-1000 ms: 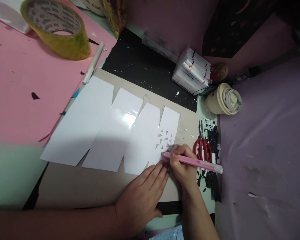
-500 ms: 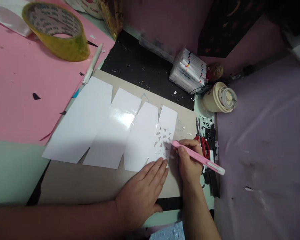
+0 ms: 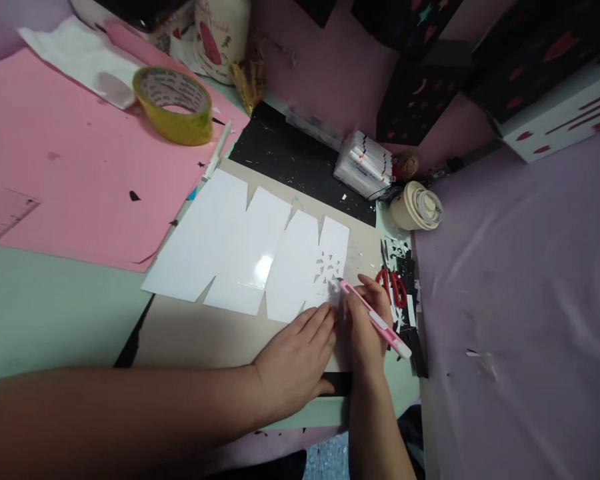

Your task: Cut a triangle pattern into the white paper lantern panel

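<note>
Near the centre of the frame, a glossy white paper sheet, notched along its upper and lower edges, lies flat on a beige cardboard sheet. A cluster of small, mostly triangular holes marks its right end.

Right of centre, the person's right hand grasps a slim pink pen-shaped cutter, its dark tip by the lower right of the holes; whether the tip touches the paper cannot be told. The left hand grips nothing: it lies palm down, fingers stretched out together, the fingertips on the white sheet's lower edge just below the holes.

Just beyond the right hand, a pair of red-handled scissors lies beside black and white paper scraps. Above these, right of centre, stand a cream lidded cup and a clear plastic case of white markers. A black sheet stretches left of the case. In the upper left, a roll of yellow adhesive tape rests on a large pink sheet, with a white pen near the roll.
</note>
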`<state>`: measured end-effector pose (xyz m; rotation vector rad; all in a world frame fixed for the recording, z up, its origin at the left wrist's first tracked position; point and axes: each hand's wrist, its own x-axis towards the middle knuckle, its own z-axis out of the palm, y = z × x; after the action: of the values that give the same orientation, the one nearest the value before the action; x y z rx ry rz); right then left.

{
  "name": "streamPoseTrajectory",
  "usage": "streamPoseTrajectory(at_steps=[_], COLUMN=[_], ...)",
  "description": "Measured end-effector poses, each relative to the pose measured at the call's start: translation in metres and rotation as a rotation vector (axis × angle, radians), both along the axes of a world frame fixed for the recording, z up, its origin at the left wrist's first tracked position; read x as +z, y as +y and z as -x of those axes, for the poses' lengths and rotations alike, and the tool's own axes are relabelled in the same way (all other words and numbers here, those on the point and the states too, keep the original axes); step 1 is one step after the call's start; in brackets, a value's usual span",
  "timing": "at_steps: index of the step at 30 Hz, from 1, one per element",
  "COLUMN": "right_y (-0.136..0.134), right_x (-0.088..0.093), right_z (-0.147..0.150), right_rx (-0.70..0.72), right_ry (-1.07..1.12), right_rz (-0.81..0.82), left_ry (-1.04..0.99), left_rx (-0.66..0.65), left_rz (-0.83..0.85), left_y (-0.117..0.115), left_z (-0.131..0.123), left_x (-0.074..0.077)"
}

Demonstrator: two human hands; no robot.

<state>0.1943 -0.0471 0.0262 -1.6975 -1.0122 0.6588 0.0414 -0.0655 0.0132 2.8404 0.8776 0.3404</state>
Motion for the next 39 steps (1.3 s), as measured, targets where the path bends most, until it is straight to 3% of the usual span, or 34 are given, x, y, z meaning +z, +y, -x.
streamPoseTrajectory(at_steps=[9, 17, 25, 33, 39], right_y=[-0.007, 0.008, 0.012, 0.012, 0.012], right_x=[-0.001, 0.003, -0.007, -0.018, -0.014], right_z=[0.01, -0.004, 0.011, 0.006, 0.009], right_rx=[-0.045, 0.072, 0.037, 0.096, 0.092], right_ry=[-0.124, -0.049, -0.372, -0.279, -0.363], right_rz=[0.023, 0.0, -0.157, -0.164, -0.134], left_ry=[-0.026, -0.004, -0.014, 0.0, 0.029], left_rx=[-0.008, 0.011, 0.001, 0.022, 0.013], left_rz=[-0.005, 0.024, 0.032, 0.052, 0.085], left_y=[0.001, 0.002, 0.001, 0.002, 0.004], left_z=[0.002, -0.002, 0.001, -0.001, -0.002], left_x=[-0.001, -0.004, 0.0, 0.001, 0.002])
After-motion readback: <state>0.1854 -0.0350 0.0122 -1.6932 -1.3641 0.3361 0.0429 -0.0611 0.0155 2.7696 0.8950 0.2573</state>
